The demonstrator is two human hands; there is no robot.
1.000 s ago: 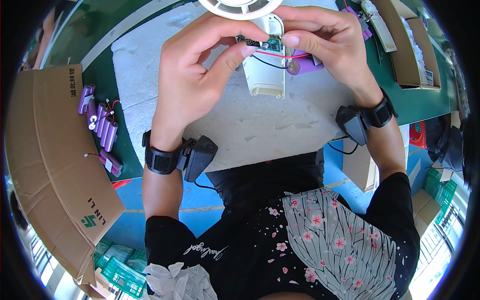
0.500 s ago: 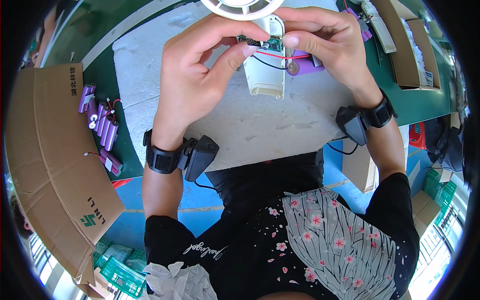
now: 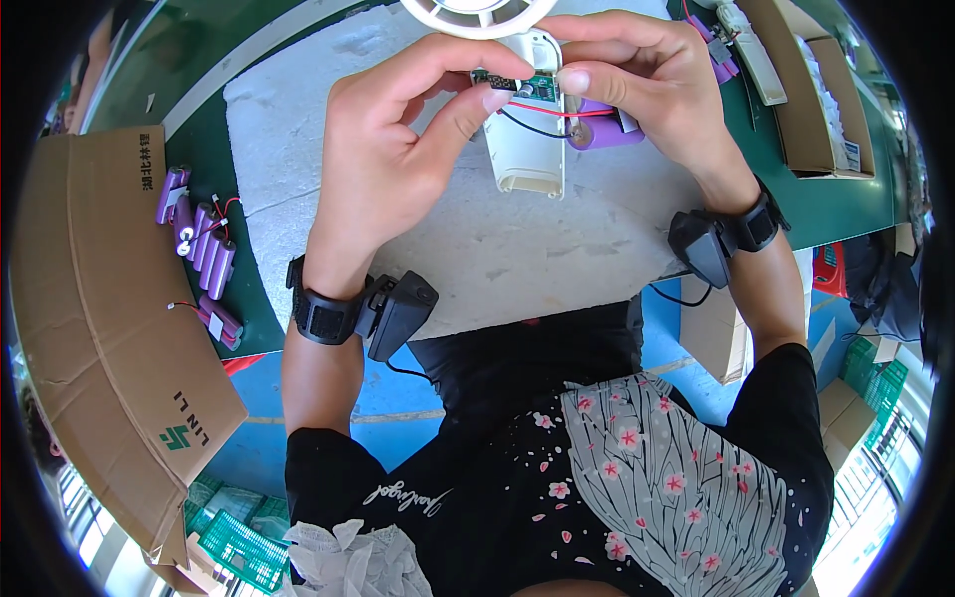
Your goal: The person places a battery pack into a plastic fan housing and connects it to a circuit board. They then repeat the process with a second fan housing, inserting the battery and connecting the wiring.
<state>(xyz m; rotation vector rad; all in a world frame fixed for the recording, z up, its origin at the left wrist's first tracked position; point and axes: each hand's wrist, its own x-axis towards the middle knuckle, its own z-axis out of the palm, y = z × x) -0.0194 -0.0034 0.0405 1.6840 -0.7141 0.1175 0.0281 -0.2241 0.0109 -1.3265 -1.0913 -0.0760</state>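
A white handheld fan's open handle housing lies on the pale mat, with the round fan grille above it at the top edge. A small green circuit board sits across the upper part of the housing. My left hand pinches the board's left end between thumb and forefinger. My right hand is closed at the right side, its thumb tip against the board's end and the housing edge; its other fingers are partly hidden. A purple battery pack lies beneath it, and a red wire and a black one run from there toward the board.
The pale foam mat covers the green table. At the left stand a large cardboard box and several purple battery packs. An open carton, a white housing part and more batteries lie at the right.
Both hands stay almost in place on the board and housing. The right thumb has shifted very slightly left.
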